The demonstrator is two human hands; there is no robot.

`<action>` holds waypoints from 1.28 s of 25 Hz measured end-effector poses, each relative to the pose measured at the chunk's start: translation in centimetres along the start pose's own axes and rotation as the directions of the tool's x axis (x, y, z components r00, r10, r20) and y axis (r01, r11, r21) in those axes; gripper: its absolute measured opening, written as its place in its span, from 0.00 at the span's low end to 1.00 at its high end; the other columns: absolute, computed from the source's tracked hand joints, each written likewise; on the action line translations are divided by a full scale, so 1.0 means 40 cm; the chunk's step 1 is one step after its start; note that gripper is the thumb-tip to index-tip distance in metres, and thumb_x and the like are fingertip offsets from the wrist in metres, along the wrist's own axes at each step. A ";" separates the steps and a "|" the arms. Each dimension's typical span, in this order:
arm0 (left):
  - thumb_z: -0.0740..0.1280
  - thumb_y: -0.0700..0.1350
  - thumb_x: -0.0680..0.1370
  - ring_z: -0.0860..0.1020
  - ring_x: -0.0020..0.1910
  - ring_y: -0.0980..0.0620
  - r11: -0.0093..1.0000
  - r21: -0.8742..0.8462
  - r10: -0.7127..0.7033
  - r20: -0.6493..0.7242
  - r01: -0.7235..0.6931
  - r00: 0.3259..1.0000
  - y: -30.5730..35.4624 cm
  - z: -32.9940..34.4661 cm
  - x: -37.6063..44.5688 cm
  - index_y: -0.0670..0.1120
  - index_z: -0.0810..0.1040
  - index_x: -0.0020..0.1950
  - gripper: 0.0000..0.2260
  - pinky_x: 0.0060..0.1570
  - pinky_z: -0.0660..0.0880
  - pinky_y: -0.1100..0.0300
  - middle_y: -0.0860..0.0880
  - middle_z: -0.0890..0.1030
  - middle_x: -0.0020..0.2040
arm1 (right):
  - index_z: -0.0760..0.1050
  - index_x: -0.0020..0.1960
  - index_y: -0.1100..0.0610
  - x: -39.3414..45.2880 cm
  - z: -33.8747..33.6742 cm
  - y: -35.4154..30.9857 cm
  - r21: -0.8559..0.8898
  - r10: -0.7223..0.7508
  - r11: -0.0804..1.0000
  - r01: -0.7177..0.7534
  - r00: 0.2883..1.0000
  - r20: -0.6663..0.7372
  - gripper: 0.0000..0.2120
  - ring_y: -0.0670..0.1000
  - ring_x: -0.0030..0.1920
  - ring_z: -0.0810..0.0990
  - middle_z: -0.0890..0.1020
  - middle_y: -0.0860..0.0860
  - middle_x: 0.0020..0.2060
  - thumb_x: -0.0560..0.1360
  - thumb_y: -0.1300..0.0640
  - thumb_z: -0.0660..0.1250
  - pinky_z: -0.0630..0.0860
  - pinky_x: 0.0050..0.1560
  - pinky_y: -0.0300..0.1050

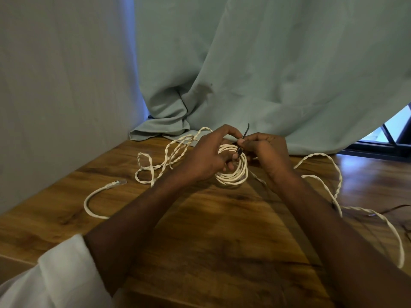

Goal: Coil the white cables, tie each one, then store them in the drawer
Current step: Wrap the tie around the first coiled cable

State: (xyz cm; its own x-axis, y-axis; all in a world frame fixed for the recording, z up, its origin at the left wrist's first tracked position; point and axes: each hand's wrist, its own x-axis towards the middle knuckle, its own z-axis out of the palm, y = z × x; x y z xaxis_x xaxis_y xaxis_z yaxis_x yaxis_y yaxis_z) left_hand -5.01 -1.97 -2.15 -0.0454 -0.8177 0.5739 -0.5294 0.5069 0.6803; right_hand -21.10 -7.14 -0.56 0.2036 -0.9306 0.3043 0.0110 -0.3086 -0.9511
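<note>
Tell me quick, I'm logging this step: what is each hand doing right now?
Left hand: fingers curled round the coiled white cable, holding it.
Right hand: pinching the dark tie at the coil.

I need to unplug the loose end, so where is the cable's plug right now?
In the head view the plug lies on the wooden table at the left, near the grey wall, left of the left hand.
</note>
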 end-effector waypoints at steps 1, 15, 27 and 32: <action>0.70 0.34 0.81 0.86 0.37 0.45 1.000 -0.014 0.022 -0.011 -0.022 1.000 0.003 0.001 -0.003 0.49 0.74 0.65 0.16 0.36 0.83 0.50 0.49 0.85 0.40 | 0.84 0.44 0.63 0.002 0.000 -0.003 0.028 0.041 0.999 -0.041 0.999 -0.006 0.04 0.52 0.32 0.80 0.84 0.60 0.35 0.77 0.63 0.73 0.82 0.41 0.49; 0.74 0.43 0.78 0.80 0.48 0.50 0.714 0.647 0.451 -0.130 -0.269 0.883 -0.016 0.010 -0.003 0.51 0.84 0.61 0.12 0.42 0.78 0.50 0.52 0.84 0.53 | 0.82 0.42 0.63 0.018 0.007 0.011 0.264 0.210 0.940 -0.214 0.977 0.043 0.09 0.53 0.36 0.83 0.85 0.55 0.33 0.78 0.67 0.66 0.79 0.43 0.48; 0.72 0.34 0.70 0.72 0.49 0.48 0.581 0.766 0.418 0.010 -0.276 0.908 -0.003 0.023 0.001 0.46 0.78 0.62 0.21 0.36 0.68 0.55 0.47 0.76 0.55 | 0.84 0.47 0.62 0.023 0.008 0.017 -0.007 0.207 0.978 -0.207 0.974 0.093 0.12 0.59 0.43 0.85 0.86 0.57 0.39 0.79 0.59 0.63 0.81 0.46 0.52; 0.73 0.36 0.73 0.75 0.49 0.46 0.673 0.739 0.326 -0.261 -0.029 0.909 -0.039 -0.016 0.012 0.44 0.79 0.58 0.14 0.41 0.70 0.52 0.45 0.75 0.54 | 0.82 0.57 0.51 0.006 0.037 0.015 -0.159 -0.092 0.980 0.121 0.979 0.180 0.13 0.55 0.46 0.87 0.87 0.54 0.47 0.79 0.43 0.71 0.84 0.44 0.49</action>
State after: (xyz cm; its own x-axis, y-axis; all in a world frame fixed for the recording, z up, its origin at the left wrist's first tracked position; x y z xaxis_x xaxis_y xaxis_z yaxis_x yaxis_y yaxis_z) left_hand -3.68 -2.99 -2.63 0.0078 -0.5066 0.8622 -0.9811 0.1629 0.1046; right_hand -19.60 -7.25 -1.14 0.3742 -0.8477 0.3761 -0.1198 -0.4463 -0.8868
